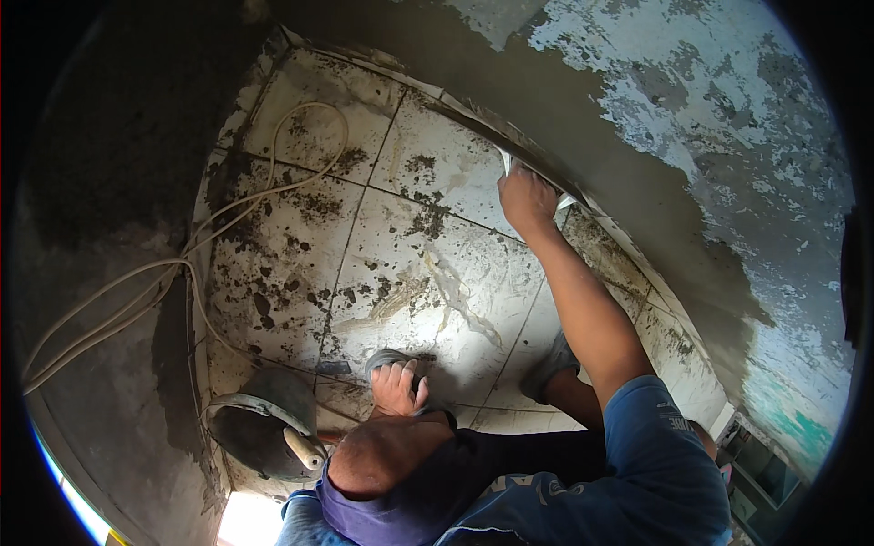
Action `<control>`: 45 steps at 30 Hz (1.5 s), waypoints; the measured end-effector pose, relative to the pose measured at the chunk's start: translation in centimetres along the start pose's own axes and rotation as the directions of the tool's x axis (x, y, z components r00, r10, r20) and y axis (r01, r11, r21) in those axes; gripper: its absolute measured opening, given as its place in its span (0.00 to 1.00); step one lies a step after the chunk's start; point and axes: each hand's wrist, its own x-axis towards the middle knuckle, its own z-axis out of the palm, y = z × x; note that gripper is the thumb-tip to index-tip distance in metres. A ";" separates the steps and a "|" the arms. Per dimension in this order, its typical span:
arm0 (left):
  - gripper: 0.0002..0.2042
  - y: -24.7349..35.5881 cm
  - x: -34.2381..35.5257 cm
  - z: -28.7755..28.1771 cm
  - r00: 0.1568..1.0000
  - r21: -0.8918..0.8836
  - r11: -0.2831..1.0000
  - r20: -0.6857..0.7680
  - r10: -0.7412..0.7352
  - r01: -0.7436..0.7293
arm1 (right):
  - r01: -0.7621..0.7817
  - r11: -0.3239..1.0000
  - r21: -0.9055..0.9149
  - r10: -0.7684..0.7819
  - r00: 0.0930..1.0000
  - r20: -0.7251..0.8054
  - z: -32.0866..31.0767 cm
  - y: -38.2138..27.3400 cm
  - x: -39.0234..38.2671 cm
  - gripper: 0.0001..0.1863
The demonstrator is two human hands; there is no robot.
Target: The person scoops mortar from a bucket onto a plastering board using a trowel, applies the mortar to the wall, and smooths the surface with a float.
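Note:
My right hand (528, 200) reaches to the foot of the wall, fingers closed on a thin, flat white piece (507, 162). Its ends show on both sides of the hand, close against the wall's lower edge; I cannot make out its exact kind. Close to my bent knee (369, 460), my left hand (396, 389) lies over my grey shoe (386, 357), thumb apart from the fingers, with nothing seen in it. Wet grey plaster (564, 118) covers the lower wall above my right hand.
Dirty white floor tiles (464, 182) carry dark mortar crumbs (264, 305). A looped pale cable (228, 214) runs across the left side. At the lower left stands a dark bucket (264, 428), a roller-shaped handle (303, 449) at its rim. Peeling paint (692, 91) marks the right wall.

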 end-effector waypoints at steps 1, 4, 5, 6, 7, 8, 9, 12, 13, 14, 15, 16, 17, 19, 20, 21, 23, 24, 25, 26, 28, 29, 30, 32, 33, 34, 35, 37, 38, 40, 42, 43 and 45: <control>0.21 0.1 0.0 0.0 1.000 -0.001 1.000 -0.002 -0.002 0.002 | 0.003 1.000 -0.001 -0.003 1.000 0.000 0.4 0.2 0.4 0.22; 0.21 -0.3 -0.2 -0.2 1.000 0.002 1.000 -0.002 -0.003 0.003 | -0.095 0.995 0.011 0.092 0.985 0.143 -0.4 -1.3 1.8 0.16; 0.21 -0.2 -0.2 -0.2 1.000 0.002 1.000 -0.004 -0.002 0.002 | -0.093 0.996 0.011 0.090 0.986 0.138 -0.6 -1.5 2.2 0.16; 0.21 -0.2 -0.1 -0.1 1.000 0.001 1.000 -0.006 0.000 0.000 | -0.083 0.996 0.024 0.080 0.989 0.121 -0.8 -1.7 2.5 0.18; 0.21 -0.2 0.1 -0.1 1.000 0.000 1.000 -0.011 0.002 -0.002 | -0.074 0.997 0.036 0.070 0.992 0.104 -1.1 -1.8 2.8 0.20; 0.21 -0.2 0.0 -0.1 1.000 0.001 1.000 -0.008 -0.001 0.001 | -0.069 0.997 0.036 0.065 0.992 0.104 -1.9 -2.4 2.8 0.20; 0.21 -0.2 -0.2 -0.1 1.000 0.001 1.000 -0.001 -0.006 0.006 | -0.104 0.992 0.076 0.095 0.990 0.105 -3.5 -3.1 2.7 0.20; 0.21 -0.2 -0.3 0.0 1.000 0.002 1.000 0.011 -0.018 0.018 | -0.152 0.975 0.159 0.139 0.986 0.089 -8.0 -3.8 2.4 0.18; 0.21 -0.2 -0.3 0.0 1.000 0.003 1.000 0.011 -0.022 0.022 | -0.164 0.965 0.206 0.152 0.986 0.072 -9.5 -3.8 2.3 0.17; 0.20 -0.2 -0.2 -0.1 1.000 0.002 1.000 0.010 -0.020 0.020 | -0.161 0.952 0.262 0.158 0.987 0.030 -11.4 -3.8 2.0 0.17; 0.20 -0.1 -0.1 -0.1 1.000 0.000 1.000 0.008 -0.016 0.016 | -0.154 0.937 0.315 0.166 0.986 -0.013 -12.8 -3.6 1.7 0.17; 0.20 -0.1 -0.2 -0.1 1.000 -0.002 1.000 0.007 -0.018 0.018 | -0.031 0.911 0.412 0.117 0.976 -0.185 -12.9 -3.0 1.1 0.15; 0.20 -0.2 -0.2 -0.1 1.000 -0.003 1.000 0.009 -0.017 0.017 | 0.013 0.892 0.452 0.120 0.957 -0.264 -14.1 -2.9 0.6 0.14; 0.20 -0.3 -0.3 -0.2 1.000 -0.006 1.000 0.010 -0.016 0.016 | 0.176 0.920 0.351 0.035 0.853 -0.520 -13.4 -1.7 0.1 0.15; 0.20 -0.3 -0.4 -0.3 0.999 -0.006 1.000 0.025 -0.022 0.022 | 0.175 0.921 0.348 0.036 0.852 -0.523 -13.2 -1.8 -0.6 0.15; 0.20 -0.3 -0.4 -0.3 0.999 -0.006 1.000 0.039 -0.028 0.028 | 0.106 0.911 0.398 0.060 0.922 -0.383 -12.8 -2.0 -1.5 0.14; 0.20 -0.4 -0.4 -0.4 0.999 -0.005 1.000 0.033 -0.023 0.023 | -0.120 0.949 0.291 0.145 0.987 -0.065 -9.4 -1.4 -2.2 0.17; 0.20 -0.4 -0.5 -0.4 0.999 0.000 1.000 0.031 -0.022 0.022 | -0.142 0.976 0.164 0.133 0.989 0.068 -7.5 -1.5 -2.6 0.22; 0.20 -0.3 -0.2 -0.3 1.000 -0.007 1.000 0.030 -0.008 0.008 | 0.037 0.998 -0.042 -0.047 0.964 -0.261 -3.8 -0.2 -3.1 0.25; 0.20 -0.3 -0.1 -0.2 1.000 -0.014 1.000 0.017 -0.004 0.005 | 0.062 0.995 -0.080 -0.082 0.957 -0.278 -1.4 0.6 -3.1 0.26; 0.20 -0.3 -0.1 -0.1 1.000 -0.019 1.000 0.014 0.004 -0.003 | 0.079 0.990 -0.115 -0.109 0.951 -0.288 1.6 1.6 -2.9 0.26; 0.20 -0.3 -0.1 0.0 1.000 -0.014 1.000 0.005 0.005 -0.005 | 0.059 0.992 -0.113 -0.083 0.970 -0.227 2.5 2.0 -2.5 0.26; 0.20 -0.3 0.1 0.1 1.000 -0.011 1.000 -0.006 0.010 -0.010 | 0.036 0.993 -0.113 -0.055 0.984 -0.167 2.6 2.2 -2.0 0.25; 0.20 -0.1 0.1 0.2 1.000 -0.014 1.000 0.004 0.013 -0.013 | -0.013 0.997 -0.070 0.008 0.997 -0.071 2.5 2.5 -0.5 0.25; 0.20 -0.2 0.1 0.3 1.000 -0.017 1.000 0.009 0.008 -0.008 | -0.057 0.998 -0.030 0.058 0.998 0.028 2.1 2.6 0.2 0.25; 0.20 -0.1 0.0 0.3 0.999 -0.021 0.999 0.012 0.030 -0.030 | -0.098 0.995 -0.012 0.099 0.988 0.116 1.8 2.5 0.9 0.24; 0.20 -0.1 -0.2 0.4 1.000 -0.014 1.000 0.002 0.027 -0.027 | -0.114 0.993 -0.013 0.115 0.987 0.110 1.3 2.1 0.9 0.24; 0.19 -0.3 -0.3 0.4 1.000 -0.001 1.000 -0.007 0.031 -0.031 | -0.044 0.994 0.103 0.057 0.990 -0.130 -1.4 1.0 0.6 0.23; 0.19 -0.2 -0.3 0.4 1.000 -0.008 1.000 -0.012 0.020 -0.020 | -0.028 0.994 0.107 0.045 0.987 -0.155 -4.0 0.8 0.4 0.22; 0.19 0.0 -0.3 0.3 1.000 -0.013 1.000 -0.013 0.015 -0.015 | -0.146 0.962 0.229 0.137 0.989 0.052 -11.0 0.3 0.1 0.22; 0.18 0.2 -0.1 0.4 1.000 0.000 1.000 -0.001 -0.012 0.012 | -0.164 0.921 0.354 0.164 0.986 0.029 -15.8 1.2 -0.7 0.21; 0.18 0.4 0.1 0.6 1.000 -0.003 1.000 0.001 -0.001 0.001 | -0.148 0.909 0.391 0.171 0.985 -0.026 -17.7 1.9 -1.6 0.20; 0.19 0.4 -0.1 0.8 0.999 -0.011 0.999 -0.020 -0.033 0.033 | -0.056 0.820 0.569 0.190 0.965 -0.180 -20.2 3.6 -3.4 0.17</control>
